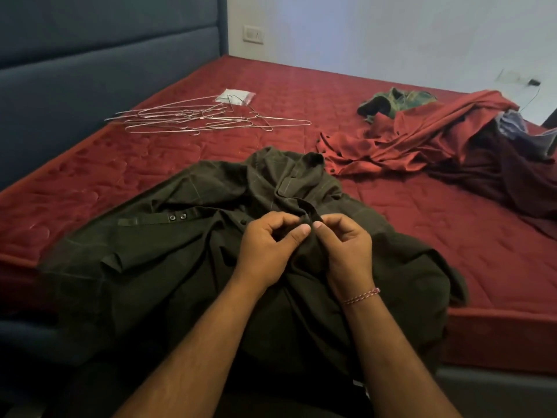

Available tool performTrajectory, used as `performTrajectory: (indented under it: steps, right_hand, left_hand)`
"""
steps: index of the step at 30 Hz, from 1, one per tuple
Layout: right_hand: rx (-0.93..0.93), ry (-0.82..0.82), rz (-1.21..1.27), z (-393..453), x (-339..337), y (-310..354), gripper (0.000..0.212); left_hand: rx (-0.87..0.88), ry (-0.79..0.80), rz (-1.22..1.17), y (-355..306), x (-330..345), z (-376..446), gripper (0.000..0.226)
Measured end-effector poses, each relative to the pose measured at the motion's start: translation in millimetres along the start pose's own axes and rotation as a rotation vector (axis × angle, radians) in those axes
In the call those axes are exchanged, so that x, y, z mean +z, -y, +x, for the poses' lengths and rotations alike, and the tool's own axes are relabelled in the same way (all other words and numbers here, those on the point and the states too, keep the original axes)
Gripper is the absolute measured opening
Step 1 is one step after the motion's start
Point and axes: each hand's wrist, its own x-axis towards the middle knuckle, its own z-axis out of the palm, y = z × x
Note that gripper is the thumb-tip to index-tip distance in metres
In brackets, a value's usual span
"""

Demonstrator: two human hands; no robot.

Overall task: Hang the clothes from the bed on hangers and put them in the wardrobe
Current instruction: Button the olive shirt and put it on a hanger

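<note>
Hangers lie in a loose wire heap beyond my dark green shirt, toward the headboard. My left hand and right hand both pinch its button placket, a close grip. Soft, light cloth, so I'd judge collar and shoulders the best hold. More clothes sit rightward.

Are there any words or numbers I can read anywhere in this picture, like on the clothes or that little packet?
No readable text anywhere.
White packet by the wire hangers: any print is too blurred to read.
Wall switch plate: no legible marking.
Dark green shirt, pinched by the left hand and right hand: only faint check lines and buttons, no label showing.
</note>
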Motion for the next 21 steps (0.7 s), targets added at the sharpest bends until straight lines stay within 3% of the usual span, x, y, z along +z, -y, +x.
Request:
performTrajectory:
  steps: [4, 9, 15, 21]
  right_hand:
    - [-0.061, -0.003, 0.008, -0.7, -0.6, -3.5, 0.007]
    - [-0.146, 0.019, -0.16, -2.4, 3.3, -5.2, 0.02]
    - [-0.109, -0.03, -0.308, 1.4, 6.6, -12.0, 0.024]
    - [-0.062, -0.056, -0.104, -0.1, 0.3, -6.4, 0.013]
  left_hand:
    - [-0.055, -0.061, -0.114, 1.4, 0.1, -0.3, 0.009]
    - [-0.058, -0.001, -0.223, -1.1, -5.1, -3.7, 0.004]
    - [-0.102, 0.028, -0.143, 0.5, -1.3, -0.2, 0.006]
    - [-0.187, 0.009, -0.075, -2.1, 2.2, 1.7, 0.003]
